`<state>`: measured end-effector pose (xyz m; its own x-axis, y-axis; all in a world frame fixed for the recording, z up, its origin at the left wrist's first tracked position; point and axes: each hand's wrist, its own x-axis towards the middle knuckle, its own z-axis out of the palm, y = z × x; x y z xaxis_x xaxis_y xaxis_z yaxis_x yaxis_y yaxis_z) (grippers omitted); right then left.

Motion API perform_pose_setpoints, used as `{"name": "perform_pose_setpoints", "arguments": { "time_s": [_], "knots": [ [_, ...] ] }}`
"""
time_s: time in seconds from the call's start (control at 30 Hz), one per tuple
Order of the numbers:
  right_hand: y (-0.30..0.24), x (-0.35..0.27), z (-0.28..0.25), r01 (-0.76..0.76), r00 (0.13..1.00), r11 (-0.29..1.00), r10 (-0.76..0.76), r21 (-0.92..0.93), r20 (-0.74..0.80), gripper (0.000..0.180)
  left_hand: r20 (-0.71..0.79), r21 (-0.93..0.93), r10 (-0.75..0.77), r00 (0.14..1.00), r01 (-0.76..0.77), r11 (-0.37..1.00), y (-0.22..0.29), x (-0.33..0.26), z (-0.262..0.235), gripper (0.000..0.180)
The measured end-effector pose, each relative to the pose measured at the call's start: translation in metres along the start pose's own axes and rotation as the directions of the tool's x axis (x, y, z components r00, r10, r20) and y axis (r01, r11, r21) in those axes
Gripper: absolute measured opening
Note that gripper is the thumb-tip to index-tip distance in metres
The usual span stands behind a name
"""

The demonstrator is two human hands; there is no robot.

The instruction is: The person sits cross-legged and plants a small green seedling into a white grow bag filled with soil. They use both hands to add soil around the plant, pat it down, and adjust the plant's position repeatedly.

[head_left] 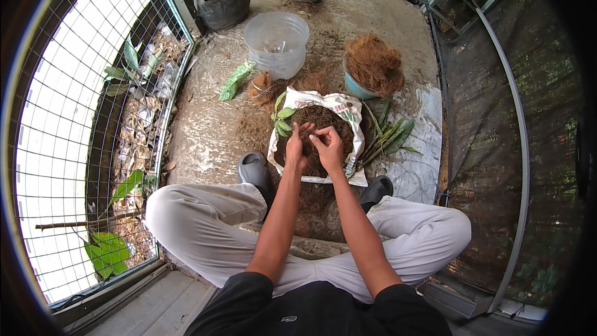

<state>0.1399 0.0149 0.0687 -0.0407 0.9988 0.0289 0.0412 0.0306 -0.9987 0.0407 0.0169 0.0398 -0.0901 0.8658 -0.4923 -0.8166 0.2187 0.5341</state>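
Observation:
A white sack (272, 152) with its rim rolled down stands between my feet, holding dark brown fibrous soil (320, 115). Above that soil, my left hand (299, 148) is palm up with its fingers stretched out. My right hand (329, 148) meets it, thumb and fingertips pinched together near the left fingers; whatever they hold is too small to make out. Green leaves of a small plant (284, 114) rise at the sack's left rim, right beside my left hand. Its stem and roots are hidden.
Beyond the sack are a clear plastic tub (277, 46), a fibre-wrapped root ball (263, 88) with a pale green leaf (237, 81), and a blue pot (357, 84) heaped with brown fibre (374, 62). Cut leafy stems (392, 135) lie right. Wire mesh (134, 118) borders the left.

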Motion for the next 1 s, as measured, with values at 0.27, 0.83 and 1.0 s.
{"name": "perform_pose_setpoints", "arguments": {
  "time_s": [0.27,0.83,1.0],
  "knots": [
    [-0.007,-0.008,0.017,-0.009,0.998,0.999,0.012,-0.05,0.068,0.017,-0.117,0.062,0.052,0.992,-0.045,0.997,0.005,0.008,-0.015,0.058],
    [-0.025,0.002,-0.006,-0.129,0.966,0.991,0.136,-0.046,0.22,0.048,0.194,0.313,0.045,0.98,-0.105,0.944,0.021,-0.008,0.014,0.03],
    [-0.028,0.012,-0.024,-0.233,0.956,0.948,0.181,0.218,0.232,0.045,0.243,0.294,-0.039,0.969,-0.035,0.955,0.025,-0.006,0.011,0.037]
  ]
}}
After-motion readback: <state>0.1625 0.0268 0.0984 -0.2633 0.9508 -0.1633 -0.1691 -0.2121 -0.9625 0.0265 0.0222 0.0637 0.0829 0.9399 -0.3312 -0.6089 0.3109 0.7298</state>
